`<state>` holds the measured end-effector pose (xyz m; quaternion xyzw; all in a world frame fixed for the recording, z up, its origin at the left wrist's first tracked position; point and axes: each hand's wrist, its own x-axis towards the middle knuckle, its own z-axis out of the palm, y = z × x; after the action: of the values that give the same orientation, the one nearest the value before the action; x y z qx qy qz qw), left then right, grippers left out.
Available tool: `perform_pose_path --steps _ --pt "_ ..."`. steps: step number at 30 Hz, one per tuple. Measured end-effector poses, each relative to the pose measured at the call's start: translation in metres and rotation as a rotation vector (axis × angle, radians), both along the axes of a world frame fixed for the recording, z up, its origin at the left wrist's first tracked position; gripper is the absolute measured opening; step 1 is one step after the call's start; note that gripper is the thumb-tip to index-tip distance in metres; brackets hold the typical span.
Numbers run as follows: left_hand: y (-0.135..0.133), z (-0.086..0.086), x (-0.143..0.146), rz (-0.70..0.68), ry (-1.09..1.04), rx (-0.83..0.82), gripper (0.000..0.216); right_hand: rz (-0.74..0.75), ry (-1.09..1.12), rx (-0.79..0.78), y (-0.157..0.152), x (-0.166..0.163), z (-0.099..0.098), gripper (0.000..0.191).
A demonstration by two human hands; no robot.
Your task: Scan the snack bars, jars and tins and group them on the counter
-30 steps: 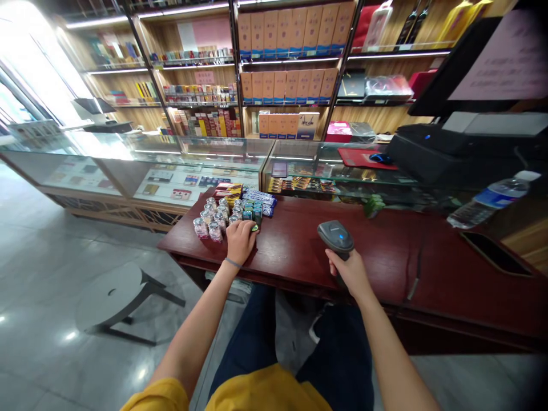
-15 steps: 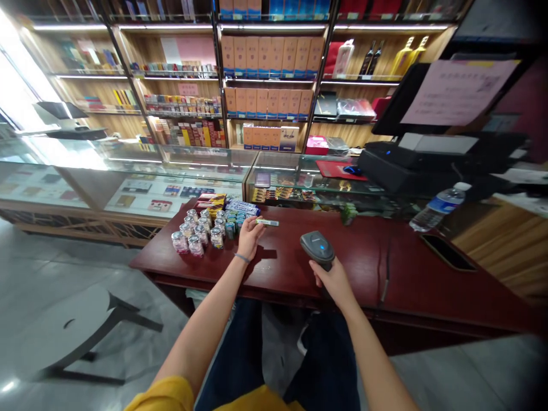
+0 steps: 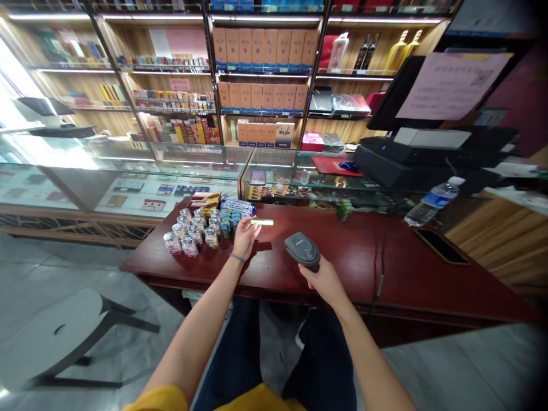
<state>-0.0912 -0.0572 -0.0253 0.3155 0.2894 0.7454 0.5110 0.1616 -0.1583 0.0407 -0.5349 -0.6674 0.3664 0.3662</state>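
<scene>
My left hand (image 3: 245, 238) pinches one end of a slim green-and-white pack (image 3: 262, 222), like a stick of gum, above the dark red desk (image 3: 342, 268). The pack is brightly lit along its length. My right hand (image 3: 326, 279) is wrapped round the handle of a dark grey barcode scanner (image 3: 302, 249), whose head points left toward the pack, with a gap between them. Left of my left hand stand several clear jars with silvery lids (image 3: 189, 246). Small blue-green containers (image 3: 225, 228) and blue-and-white packs (image 3: 237, 206) lie just behind it.
A water bottle (image 3: 434, 201) and a phone (image 3: 440, 246) are at the right, beside a black till with a monitor (image 3: 398, 97). A cable (image 3: 380, 262) crosses the desk. Behind is a glass display counter (image 3: 205, 162); a grey stool (image 3: 64, 337) stands at the left.
The scanner has moved left, nearer the pack, and its blue light no longer shows. The pack is now brightly lit. The view has shifted slightly.
</scene>
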Motion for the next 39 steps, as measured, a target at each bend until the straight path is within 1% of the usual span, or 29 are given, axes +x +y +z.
perform_pose_path --steps 5,8,12,15,18,21,25,30,32,35,39 --pt "0.001 -0.002 -0.001 -0.009 0.040 -0.035 0.041 -0.020 0.036 -0.004 -0.001 0.005 -0.003 0.046" --pt "0.000 -0.002 0.000 -0.006 0.049 -0.070 0.043 -0.014 0.056 -0.008 0.000 0.009 -0.005 0.043" --pt "-0.002 0.000 0.002 0.003 0.087 -0.068 0.045 -0.008 0.070 -0.012 -0.001 0.013 -0.005 0.037" --pt "-0.004 0.003 0.005 0.010 0.134 -0.078 0.047 -0.020 0.082 -0.010 -0.002 0.020 -0.004 0.036" --pt "-0.004 0.006 0.010 0.047 0.216 -0.105 0.049 -0.032 0.099 -0.003 -0.002 0.032 -0.003 0.037" --pt "0.001 0.011 0.023 0.080 0.346 -0.105 0.050 -0.060 0.097 -0.003 -0.001 0.047 -0.004 0.037" --pt "0.014 0.014 0.056 0.074 0.540 -0.059 0.043 -0.128 0.093 -0.001 0.002 0.070 -0.004 0.033" --pt "0.035 0.018 0.114 0.145 0.800 0.072 0.025 -0.218 0.144 0.020 0.003 0.097 0.003 0.038" --pt "0.044 0.021 0.139 0.153 0.841 0.112 0.022 -0.256 0.164 0.031 0.002 0.107 0.006 0.038" --pt "0.056 0.022 0.173 0.125 0.855 0.152 0.019 -0.292 0.192 0.038 0.002 0.124 0.010 0.038" --pt "0.072 0.017 0.212 0.107 0.861 0.163 0.019 -0.344 0.223 0.034 0.005 0.147 0.011 0.036"
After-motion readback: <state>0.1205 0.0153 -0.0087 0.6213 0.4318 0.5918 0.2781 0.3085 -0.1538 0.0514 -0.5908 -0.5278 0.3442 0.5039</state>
